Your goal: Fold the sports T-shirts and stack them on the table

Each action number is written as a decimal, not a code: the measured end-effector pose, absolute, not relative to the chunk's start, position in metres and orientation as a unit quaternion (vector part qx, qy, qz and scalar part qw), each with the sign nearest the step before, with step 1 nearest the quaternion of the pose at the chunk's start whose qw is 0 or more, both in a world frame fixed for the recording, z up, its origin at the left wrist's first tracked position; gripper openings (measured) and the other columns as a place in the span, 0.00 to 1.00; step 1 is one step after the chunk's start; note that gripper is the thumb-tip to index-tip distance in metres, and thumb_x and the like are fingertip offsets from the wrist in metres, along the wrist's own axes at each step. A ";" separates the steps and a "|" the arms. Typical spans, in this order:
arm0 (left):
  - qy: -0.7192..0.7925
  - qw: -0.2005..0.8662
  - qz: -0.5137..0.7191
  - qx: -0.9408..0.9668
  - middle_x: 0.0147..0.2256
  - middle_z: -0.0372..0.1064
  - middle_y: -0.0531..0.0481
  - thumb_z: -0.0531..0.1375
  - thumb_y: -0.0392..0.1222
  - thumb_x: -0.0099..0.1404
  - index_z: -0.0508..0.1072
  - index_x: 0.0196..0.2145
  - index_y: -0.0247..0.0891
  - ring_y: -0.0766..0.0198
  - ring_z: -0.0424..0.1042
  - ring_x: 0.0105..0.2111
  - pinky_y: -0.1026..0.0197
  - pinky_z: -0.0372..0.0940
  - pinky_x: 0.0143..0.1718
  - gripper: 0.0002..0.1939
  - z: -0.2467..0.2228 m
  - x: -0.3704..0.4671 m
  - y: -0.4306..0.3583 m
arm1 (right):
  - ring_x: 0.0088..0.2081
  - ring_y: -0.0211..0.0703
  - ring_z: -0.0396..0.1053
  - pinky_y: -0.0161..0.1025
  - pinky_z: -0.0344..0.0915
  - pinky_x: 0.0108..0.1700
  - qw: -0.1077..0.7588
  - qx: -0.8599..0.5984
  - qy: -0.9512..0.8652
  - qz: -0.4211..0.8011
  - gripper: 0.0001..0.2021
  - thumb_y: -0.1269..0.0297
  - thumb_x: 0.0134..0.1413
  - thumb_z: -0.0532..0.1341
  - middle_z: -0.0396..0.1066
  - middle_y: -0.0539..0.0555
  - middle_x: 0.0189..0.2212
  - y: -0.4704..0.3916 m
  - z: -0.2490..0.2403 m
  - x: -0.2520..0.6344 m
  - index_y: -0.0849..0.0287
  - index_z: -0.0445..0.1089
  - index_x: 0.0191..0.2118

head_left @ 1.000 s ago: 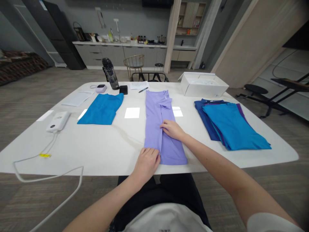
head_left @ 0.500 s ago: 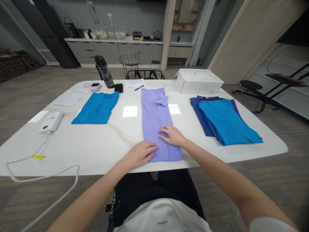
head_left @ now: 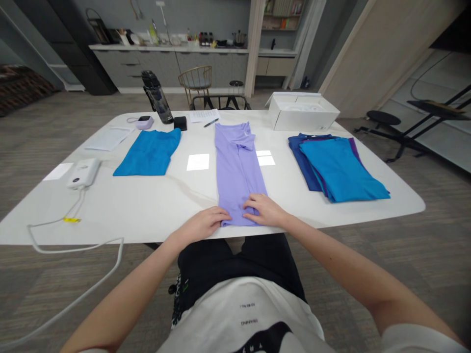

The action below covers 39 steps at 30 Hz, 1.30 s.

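A lavender shirt point(head_left: 239, 171), folded into a long narrow strip, lies flat on the white table point(head_left: 154, 206) in front of me. My left hand point(head_left: 209, 220) rests at its lower left corner, fingertips on the cloth and fingers bent a little. On the lower right part of the shirt lies my right hand point(head_left: 263, 210), its fingers curved and apart. A folded blue shirt point(head_left: 149, 153) is to the left. To the right sits a stack of folded clothes with a blue one point(head_left: 342, 169) on top.
A white power bank point(head_left: 84, 173) with a cable lies at the left. Farther back stand a dark bottle point(head_left: 158, 98), a black wallet point(head_left: 180, 123), papers point(head_left: 108, 139), a pen point(head_left: 211, 122) and an open white box point(head_left: 303, 115).
My left hand has moved left to the shirt's lower corner. My right hand has come down nearer the shirt's bottom edge. The view has tilted downward slightly.
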<state>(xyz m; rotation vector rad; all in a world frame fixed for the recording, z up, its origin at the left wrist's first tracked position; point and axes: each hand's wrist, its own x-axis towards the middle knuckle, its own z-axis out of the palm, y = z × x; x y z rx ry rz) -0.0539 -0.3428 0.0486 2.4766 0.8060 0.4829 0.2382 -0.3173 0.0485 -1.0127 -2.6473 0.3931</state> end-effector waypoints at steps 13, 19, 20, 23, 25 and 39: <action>0.447 0.110 0.245 0.853 0.38 0.69 0.47 0.49 0.35 0.75 0.67 0.44 0.40 0.58 0.70 0.39 0.56 0.65 0.43 0.07 0.043 -0.032 -0.396 | 0.41 0.44 0.71 0.40 0.57 0.44 0.159 -0.340 -0.907 0.191 0.09 0.56 0.66 0.62 0.74 0.53 0.36 -0.330 0.045 0.240 0.56 0.75 0.41; 0.489 0.094 0.207 0.842 0.42 0.70 0.47 0.56 0.33 0.68 0.68 0.48 0.40 0.55 0.70 0.43 0.51 0.62 0.47 0.11 0.042 -0.021 -0.405 | 0.42 0.45 0.71 0.40 0.57 0.44 0.158 -0.339 -0.908 0.187 0.10 0.55 0.67 0.62 0.75 0.54 0.37 -0.334 0.043 0.241 0.56 0.74 0.42; 0.490 0.098 0.195 0.844 0.41 0.70 0.48 0.56 0.31 0.66 0.68 0.44 0.40 0.55 0.70 0.43 0.50 0.62 0.48 0.09 0.043 -0.022 -0.404 | 0.42 0.45 0.71 0.40 0.57 0.45 0.159 -0.340 -0.908 0.185 0.10 0.55 0.66 0.62 0.75 0.53 0.37 -0.335 0.043 0.241 0.56 0.74 0.42; 0.483 0.134 0.212 0.839 0.37 0.68 0.50 0.54 0.28 0.65 0.67 0.36 0.41 0.58 0.69 0.40 0.52 0.62 0.47 0.09 0.044 -0.025 -0.403 | 0.42 0.45 0.71 0.40 0.57 0.45 0.164 -0.345 -0.906 0.185 0.10 0.54 0.66 0.62 0.75 0.53 0.37 -0.336 0.042 0.241 0.56 0.74 0.42; 0.486 0.173 0.270 0.813 0.37 0.66 0.50 0.52 0.28 0.67 0.66 0.37 0.41 0.60 0.68 0.39 0.55 0.64 0.45 0.09 0.044 -0.024 -0.403 | 0.42 0.45 0.71 0.40 0.57 0.44 0.166 -0.347 -0.904 0.186 0.10 0.55 0.66 0.62 0.75 0.53 0.37 -0.337 0.043 0.241 0.55 0.74 0.42; 0.583 0.077 0.292 0.755 0.42 0.67 0.46 0.54 0.31 0.68 0.68 0.47 0.41 0.57 0.70 0.38 0.55 0.67 0.42 0.12 0.026 -0.015 -0.417 | 0.43 0.46 0.71 0.40 0.58 0.44 0.153 -0.342 -0.909 0.181 0.11 0.54 0.66 0.61 0.74 0.54 0.38 -0.344 0.046 0.244 0.55 0.73 0.44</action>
